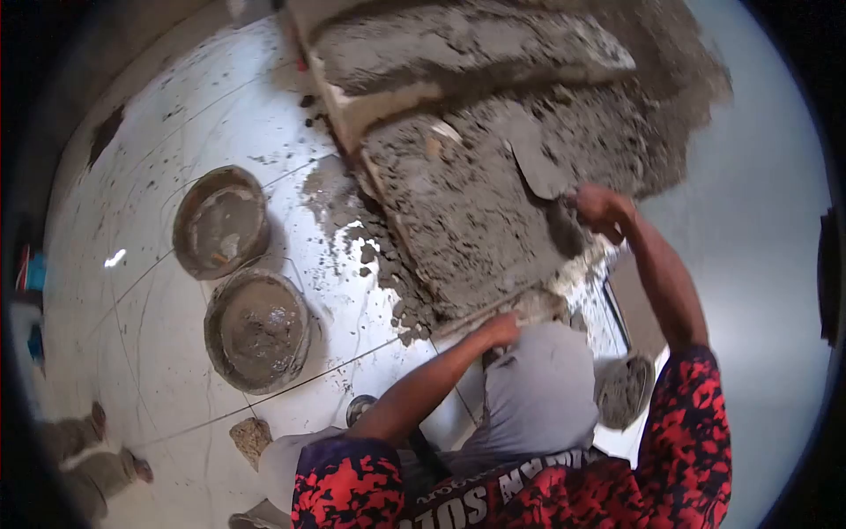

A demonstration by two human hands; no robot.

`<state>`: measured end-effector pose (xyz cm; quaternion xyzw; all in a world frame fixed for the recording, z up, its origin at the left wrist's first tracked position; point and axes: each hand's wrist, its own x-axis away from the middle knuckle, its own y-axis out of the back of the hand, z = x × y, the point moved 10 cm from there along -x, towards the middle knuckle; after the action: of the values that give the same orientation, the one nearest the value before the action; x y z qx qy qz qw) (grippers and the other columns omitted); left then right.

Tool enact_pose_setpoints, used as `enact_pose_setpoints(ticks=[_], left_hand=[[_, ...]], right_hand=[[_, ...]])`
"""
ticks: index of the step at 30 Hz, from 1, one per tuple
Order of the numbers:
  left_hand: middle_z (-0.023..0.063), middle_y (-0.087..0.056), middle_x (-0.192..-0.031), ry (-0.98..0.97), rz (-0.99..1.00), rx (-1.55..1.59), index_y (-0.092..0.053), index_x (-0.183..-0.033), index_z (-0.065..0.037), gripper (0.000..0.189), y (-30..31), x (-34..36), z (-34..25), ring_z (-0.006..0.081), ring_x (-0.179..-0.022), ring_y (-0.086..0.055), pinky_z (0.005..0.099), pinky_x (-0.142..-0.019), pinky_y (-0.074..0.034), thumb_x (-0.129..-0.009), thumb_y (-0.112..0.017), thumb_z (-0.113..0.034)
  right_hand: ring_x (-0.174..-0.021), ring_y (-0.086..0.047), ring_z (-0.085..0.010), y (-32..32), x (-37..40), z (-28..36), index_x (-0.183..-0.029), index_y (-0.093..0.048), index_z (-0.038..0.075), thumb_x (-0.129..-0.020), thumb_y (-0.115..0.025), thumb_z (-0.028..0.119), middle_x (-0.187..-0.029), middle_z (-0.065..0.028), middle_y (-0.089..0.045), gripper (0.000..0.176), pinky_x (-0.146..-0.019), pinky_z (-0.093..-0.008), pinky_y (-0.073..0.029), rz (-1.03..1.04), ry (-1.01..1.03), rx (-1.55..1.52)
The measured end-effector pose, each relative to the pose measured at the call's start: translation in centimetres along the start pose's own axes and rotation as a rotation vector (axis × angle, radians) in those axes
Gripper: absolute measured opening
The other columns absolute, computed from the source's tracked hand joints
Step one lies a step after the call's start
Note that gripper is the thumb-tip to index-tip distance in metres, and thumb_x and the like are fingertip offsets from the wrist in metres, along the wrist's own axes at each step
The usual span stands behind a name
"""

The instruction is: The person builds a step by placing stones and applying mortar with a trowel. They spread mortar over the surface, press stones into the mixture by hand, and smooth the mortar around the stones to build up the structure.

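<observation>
My right hand (602, 210) is closed round the handle of a trowel (536, 163). The trowel's blade lies against the wet grey mortar (458, 220), which is rough and lumpy across the step. My left hand (504, 329) is low beside my bent knee, by the near edge board (480, 324) of the mortar bed; its fingers are too hidden to make out. Along the left side of the bed runs a thin edging strip (397, 220). Behind it, a higher step (467, 48) is also coated in mortar.
Two buckets, one farther (179, 231) and one nearer (214, 346), stand on the white tiled floor (132, 291) at left. Mortar crumbs lie by the step. A mortar-filled container (624, 392) is at my right, and a brownish lump (251, 439) lies lower left.
</observation>
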<state>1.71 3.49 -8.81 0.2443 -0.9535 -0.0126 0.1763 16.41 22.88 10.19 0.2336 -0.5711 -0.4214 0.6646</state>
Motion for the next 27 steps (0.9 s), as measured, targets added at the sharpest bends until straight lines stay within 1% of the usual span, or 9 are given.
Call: enact_pose_setpoints(ticks=[5,6,8,10,12,19,21,23,27], left_hand=[[0.0275,-0.061,-0.102,-0.03,0.091,-0.045,-0.06,-0.104,0.005,0.054,0.0,1.2,-1.9,0.0375,-0.097,-0.06,0.0412,-0.084,-0.046,-0.077,-0.065,-0.042],[0.028,-0.059,-0.109,-0.11,0.063,-0.049,-0.056,-0.113,0.005,0.058,0.9,2.1,-4.0,0.0368,-0.103,-0.058,0.04,-0.089,-0.044,-0.08,-0.062,-0.042],[0.0265,-0.058,-0.113,-0.035,0.131,-0.121,-0.053,-0.12,0.002,0.059,-0.1,1.5,-1.1,0.0361,-0.107,-0.056,0.0395,-0.092,-0.042,-0.081,-0.061,-0.042],[0.0255,-0.058,-0.113,-0.007,0.17,-0.172,-0.053,-0.12,0.001,0.057,-0.1,2.2,-1.1,0.0357,-0.107,-0.056,0.0392,-0.092,-0.043,-0.082,-0.061,-0.04],[0.0245,-0.059,-0.113,0.019,0.189,-0.214,-0.054,-0.12,0.0,0.054,0.6,3.3,-2.6,0.0354,-0.107,-0.056,0.0389,-0.091,-0.043,-0.082,-0.061,-0.038],[0.0171,-0.059,-0.117,-0.069,0.409,-0.084,-0.054,-0.122,-0.005,0.045,-0.8,5.9,-6.1,0.0318,-0.109,-0.056,0.0353,-0.091,-0.043,-0.085,-0.056,-0.031],[0.0167,-0.058,-0.119,-0.02,0.468,-0.093,-0.053,-0.123,-0.006,0.045,-1.0,6.1,-5.9,0.0305,-0.109,-0.056,0.0352,-0.092,-0.043,-0.086,-0.055,-0.032],[0.0164,-0.057,-0.12,0.016,0.481,-0.117,-0.053,-0.123,-0.006,0.045,-0.7,6.4,-5.8,0.0291,-0.11,-0.055,0.0351,-0.093,-0.042,-0.086,-0.054,-0.032],[0.0158,-0.056,-0.123,0.088,0.473,-0.143,-0.053,-0.124,-0.006,0.045,0.1,6.8,-5.8,0.0264,-0.111,-0.054,0.035,-0.094,-0.041,-0.088,-0.053,-0.034]], right_hand=[[-0.064,-0.049,-0.0222,5.0,1.6,-8.1,-0.088,-0.054,-0.003,-0.088,-0.042,0.015,-0.073,-0.0183,-0.056,0.022,-0.062,-0.0425,-0.042,-0.322,-0.165,0.183],[-0.062,-0.045,-0.0235,5.2,0.6,-10.4,-0.084,-0.05,-0.012,-0.086,-0.049,0.034,-0.07,-0.0167,-0.048,0.045,-0.059,-0.042,-0.04,-0.382,-0.127,-0.041],[-0.072,-0.06,-0.0359,3.7,-0.8,-6.9,-0.101,-0.058,-0.007,-0.084,-0.053,0.027,-0.077,-0.024,-0.061,0.038,-0.066,-0.0446,-0.046,-0.079,0.028,0.725],[-0.084,-0.061,-0.0375,6.0,-1.5,-12.4,-0.108,-0.058,-0.002,-0.084,-0.055,0.027,-0.087,-0.0239,-0.063,0.038,-0.07,-0.0439,-0.048,-0.505,-0.156,-0.349],[-0.081,-0.061,-0.0338,8.8,1.6,-9.2,-0.106,-0.058,-0.002,-0.088,-0.052,0.031,-0.084,-0.0195,-0.062,0.038,-0.07,-0.0435,-0.047,-0.859,0.048,0.006],[-0.084,-0.059,-0.0344,-2.4,12.2,-9.7,-0.099,-0.06,0.001,-0.091,-0.048,0.041,-0.091,-0.0211,-0.06,0.042,-0.073,-0.0414,-0.045,-0.64,-0.082,-0.385],[-0.085,-0.057,-0.0371,-8.1,14.3,-10.5,-0.104,-0.058,0.002,-0.089,-0.053,0.03,-0.09,-0.0211,-0.059,0.033,-0.075,-0.0422,-0.045,-0.779,-0.019,-0.17],[-0.092,-0.056,-0.0358,-12.5,14.5,-10.7,-0.11,-0.054,0.0,-0.084,-0.056,0.018,-0.1,-0.0229,-0.057,0.033,-0.08,-0.0416,-0.045,-0.53,-0.127,-0.455],[-0.092,-0.057,-0.0315,-9.7,14.5,-8.3,-0.113,-0.053,0.001,-0.082,-0.056,0.013,-0.104,-0.0193,-0.055,0.033,-0.083,-0.0393,-0.046,-0.705,-0.059,-0.532]])
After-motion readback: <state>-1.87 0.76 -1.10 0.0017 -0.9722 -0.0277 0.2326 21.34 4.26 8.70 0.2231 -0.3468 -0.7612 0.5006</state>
